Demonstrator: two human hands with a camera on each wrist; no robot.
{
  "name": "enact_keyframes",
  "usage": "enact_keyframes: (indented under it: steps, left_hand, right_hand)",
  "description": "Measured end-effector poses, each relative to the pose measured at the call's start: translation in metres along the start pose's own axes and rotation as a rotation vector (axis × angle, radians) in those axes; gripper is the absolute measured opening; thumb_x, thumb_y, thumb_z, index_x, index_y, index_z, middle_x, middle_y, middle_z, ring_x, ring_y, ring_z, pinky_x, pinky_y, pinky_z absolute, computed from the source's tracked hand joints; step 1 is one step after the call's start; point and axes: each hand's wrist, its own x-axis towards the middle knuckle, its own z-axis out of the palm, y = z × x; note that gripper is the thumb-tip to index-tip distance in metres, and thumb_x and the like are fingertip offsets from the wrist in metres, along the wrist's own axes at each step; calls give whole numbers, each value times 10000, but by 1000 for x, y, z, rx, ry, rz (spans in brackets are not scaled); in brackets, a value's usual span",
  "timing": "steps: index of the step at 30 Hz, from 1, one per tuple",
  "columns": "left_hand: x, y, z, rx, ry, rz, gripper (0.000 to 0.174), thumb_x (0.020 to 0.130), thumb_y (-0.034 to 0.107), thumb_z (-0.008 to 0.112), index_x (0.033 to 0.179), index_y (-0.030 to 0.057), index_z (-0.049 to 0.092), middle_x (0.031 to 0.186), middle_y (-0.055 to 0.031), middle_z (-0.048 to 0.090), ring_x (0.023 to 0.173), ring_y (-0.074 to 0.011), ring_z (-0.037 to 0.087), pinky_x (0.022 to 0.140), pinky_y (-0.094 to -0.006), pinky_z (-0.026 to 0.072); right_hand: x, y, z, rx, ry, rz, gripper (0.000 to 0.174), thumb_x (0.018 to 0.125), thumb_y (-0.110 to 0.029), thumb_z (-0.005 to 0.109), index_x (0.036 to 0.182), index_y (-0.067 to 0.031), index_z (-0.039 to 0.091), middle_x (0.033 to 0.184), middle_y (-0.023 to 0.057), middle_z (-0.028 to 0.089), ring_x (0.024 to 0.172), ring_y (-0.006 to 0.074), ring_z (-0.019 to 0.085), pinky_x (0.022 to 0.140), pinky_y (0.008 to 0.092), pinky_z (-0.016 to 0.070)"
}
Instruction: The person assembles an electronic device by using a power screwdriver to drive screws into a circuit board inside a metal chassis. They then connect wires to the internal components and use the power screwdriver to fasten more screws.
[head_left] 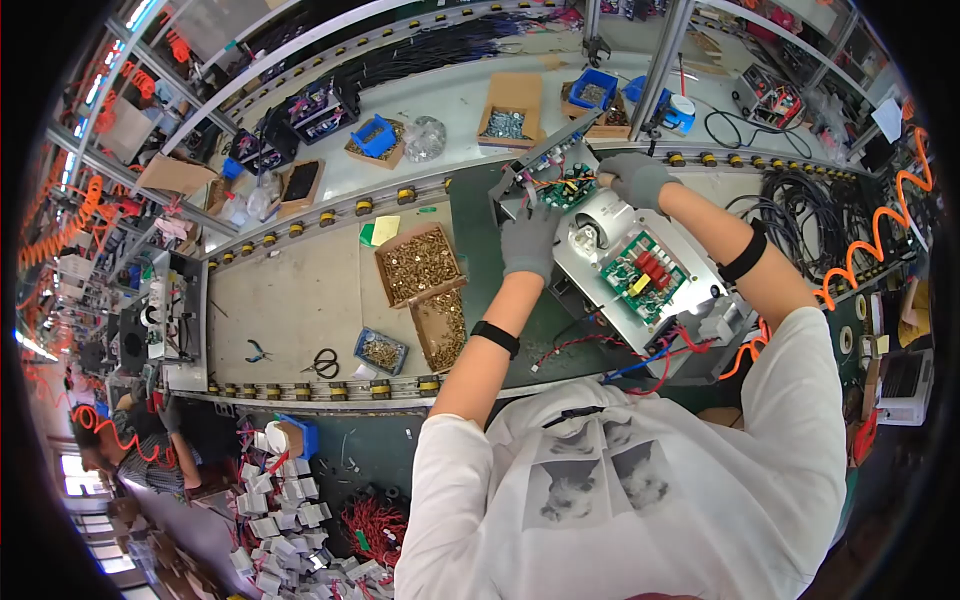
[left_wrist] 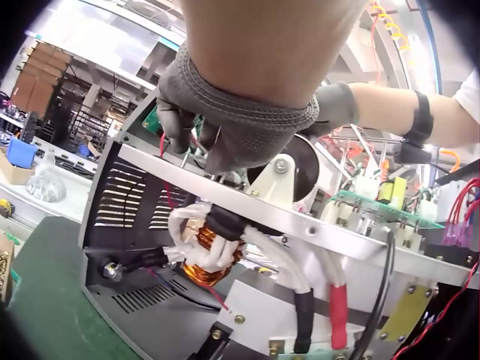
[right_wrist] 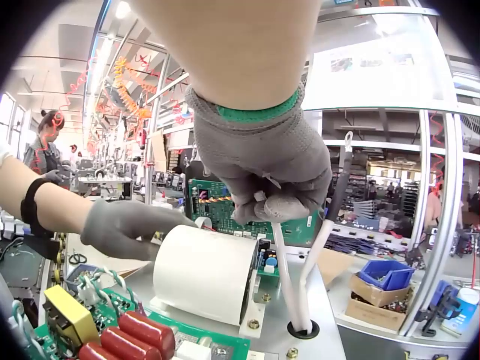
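A partly built electrical unit with a metal plate (head_left: pixel 610 285) sits in front of the person. On its plate are a white cylinder (right_wrist: pixel 202 276) and a green circuit board (head_left: pixel 645 275) with red parts. The gloved right hand (right_wrist: pixel 262 165) pinches the upper end of a white cable (right_wrist: pixel 285 277), which rises from a black-ringed hole in the plate. Beside it stands a second white cable (right_wrist: pixel 313 259) with a ring terminal. The gloved left hand (left_wrist: pixel 232 120) reaches over the plate's edge near thin red wires; I cannot tell what its fingertips hold. Below hangs a copper coil (left_wrist: pixel 210 255).
Left of the unit are open boxes of brass-coloured hardware (head_left: pixel 418 265), a blue tray (head_left: pixel 382 350) of small parts, scissors (head_left: pixel 322 363) and pliers (head_left: pixel 258 351). Blue bins (head_left: pixel 592 88) stand on the bench behind. Black cables (head_left: pixel 800 215) lie coiled at the right.
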Motion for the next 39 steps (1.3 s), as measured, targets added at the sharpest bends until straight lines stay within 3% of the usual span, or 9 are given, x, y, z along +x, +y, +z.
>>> enact_keyframes:
  steps: [10, 16, 19, 21, 24, 28, 32, 36, 39]
  left_hand:
    - [-26, -51, 8, -475, 95, 234, 197, 762, 79, 590, 941, 151, 627, 995, -30, 597, 866, -201, 582, 749, -328, 466]
    - [-33, -45, 21, -1670, 322, -556, 222, 889, 127, 560, 1097, 50, 539, 1009, -58, 586, 894, -176, 585, 735, -241, 469]
    - [-41, -45, 64, -1476, 475, -479, 311, 819, 62, 628, 1114, 55, 529, 1041, -68, 577, 917, -175, 583, 755, -248, 471]
    - [-59, -44, 64, -1207, 263, -677, 384, 748, 21, 663, 1110, 73, 548, 1085, -74, 595, 917, -158, 584, 766, -268, 473]
    - [-74, -46, 117, -1173, 117, -774, 328, 777, 33, 621, 1097, 79, 569, 1106, -91, 599, 939, -194, 598, 775, -297, 478]
    - [-74, -38, 144, -1022, -35, -560, 287, 816, 134, 576, 1098, 83, 577, 1110, -123, 588, 969, -293, 586, 826, -363, 469]
    - [-46, -31, 156, -859, -296, -316, 361, 818, 242, 555, 1152, 103, 554, 1148, -134, 553, 1033, -320, 540, 889, -390, 437]
    - [-17, -21, 158, -841, -209, -111, 443, 754, 290, 607, 1158, 114, 563, 1181, -131, 536, 1146, -296, 460, 924, -388, 399]
    - [9, -15, 184, -531, -135, 138, 368, 717, 219, 648, 1070, 119, 616, 1108, -109, 568, 1074, -260, 528, 871, -353, 437]
  right_hand:
    - [-26, -28, -11, 83, -147, -56, 304, 875, -339, 505, 1047, -121, 628, 981, 128, 645, 893, 307, 615, 792, 408, 462]
    - [-41, -36, -12, 60, -36, -85, 353, 862, -353, 533, 1130, -129, 578, 951, 152, 643, 896, 308, 612, 799, 398, 463]
    - [-64, -35, -23, -105, 6, -186, 557, 838, -378, 548, 1309, -120, 402, 1087, 198, 534, 1004, 354, 533, 868, 425, 416]
    - [-80, -29, -33, 12, 47, -276, 572, 838, -414, 544, 1318, -132, 412, 1048, 169, 543, 969, 326, 539, 848, 407, 425]
    - [-108, -33, -63, 210, 14, -60, 507, 840, -311, 581, 1295, -113, 476, 1142, 100, 548, 954, 183, 532, 776, 295, 452]
    - [-147, 11, -66, 311, 219, 82, 392, 897, -102, 507, 1273, 3, 472, 1277, 125, 505, 1199, 202, 456, 1016, 311, 318]
    - [-208, 35, -33, -82, 260, 308, 354, 898, -128, 521, 1225, 6, 515, 1252, 110, 540, 1160, 188, 499, 995, 307, 352]
    - [-243, 25, 28, 244, 228, 618, 385, 928, -253, 461, 1208, 4, 525, 1227, 126, 543, 1165, 241, 476, 996, 334, 337]
    - [-225, -27, 32, -216, 206, 383, 382, 917, -253, 462, 1197, -1, 532, 1180, 144, 558, 1128, 274, 496, 982, 355, 347]
